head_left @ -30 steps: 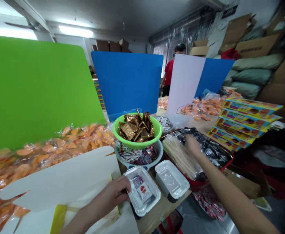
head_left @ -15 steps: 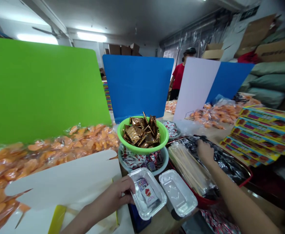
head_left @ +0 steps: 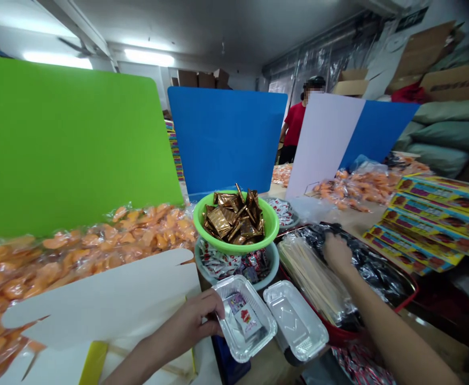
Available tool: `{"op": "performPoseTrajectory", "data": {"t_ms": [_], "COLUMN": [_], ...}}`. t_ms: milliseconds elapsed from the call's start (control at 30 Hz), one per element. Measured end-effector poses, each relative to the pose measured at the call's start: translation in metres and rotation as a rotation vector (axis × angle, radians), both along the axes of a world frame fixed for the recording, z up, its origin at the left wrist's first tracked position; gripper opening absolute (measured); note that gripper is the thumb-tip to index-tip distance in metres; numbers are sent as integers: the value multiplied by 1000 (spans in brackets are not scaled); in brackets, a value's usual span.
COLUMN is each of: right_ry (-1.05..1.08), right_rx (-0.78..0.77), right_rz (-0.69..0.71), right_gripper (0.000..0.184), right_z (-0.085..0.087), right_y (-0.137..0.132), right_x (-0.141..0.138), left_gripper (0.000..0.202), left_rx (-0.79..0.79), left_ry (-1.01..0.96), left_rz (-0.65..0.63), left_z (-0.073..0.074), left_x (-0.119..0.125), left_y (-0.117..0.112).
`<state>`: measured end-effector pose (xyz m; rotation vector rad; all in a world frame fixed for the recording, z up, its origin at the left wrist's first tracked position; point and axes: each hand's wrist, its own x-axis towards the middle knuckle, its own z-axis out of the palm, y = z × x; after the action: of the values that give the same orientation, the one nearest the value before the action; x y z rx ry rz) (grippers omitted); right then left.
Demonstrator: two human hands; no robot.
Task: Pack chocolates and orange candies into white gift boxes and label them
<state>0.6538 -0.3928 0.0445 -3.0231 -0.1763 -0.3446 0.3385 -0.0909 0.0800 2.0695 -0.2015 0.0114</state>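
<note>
My left hand [head_left: 194, 323] grips the near-left rim of a foil tray [head_left: 258, 342] that holds small sauce packets [head_left: 244, 315]. A second, empty foil tray [head_left: 296, 320] sits just right of it. My right hand [head_left: 337, 251] reaches forward into a red basket [head_left: 406, 291], fingers curled down among black packets [head_left: 373, 267], beside a bundle of wooden skewers [head_left: 312, 278]; what it grips is hidden. A green bowl [head_left: 272, 227] of gold-brown packets is stacked on a grey bowl [head_left: 274, 256] of red-and-white packets, just behind the trays.
Bags of orange snacks [head_left: 78, 251] lie along the left before a green divider [head_left: 66, 144]. A flat white carton [head_left: 98, 305] lies at front left. Blue dividers [head_left: 226, 136] and a white divider [head_left: 325, 139] stand behind. Stacked colourful boxes [head_left: 435, 219] sit right. A person in red [head_left: 294, 125] stands far back.
The view shifted slightly right and settled. My right hand moved a little further into the black packets. My left hand stays on the foil tray's rim.
</note>
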Motion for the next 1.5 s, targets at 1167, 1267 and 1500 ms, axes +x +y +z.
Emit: {"op": "performPoseTrajectory", "data": {"t_ms": [1167,1267,1500], "right_ry": [698,836,958], "right_rx": [1302,1417,1537], "right_rz": [578,549,588], "right_gripper": [31,25,18], "right_z": [59,26,-13], "right_y": [139,174,214], "right_x": [-287,-316,-339], "left_gripper": [35,32,44], "left_rx": [292,337,393], "left_ry": [112,111,129], "left_rz": [75,171,307], "left_z": [-27,-34,-26], "left_x": [-110,-116,-124], "left_y": [79,71,66]}}
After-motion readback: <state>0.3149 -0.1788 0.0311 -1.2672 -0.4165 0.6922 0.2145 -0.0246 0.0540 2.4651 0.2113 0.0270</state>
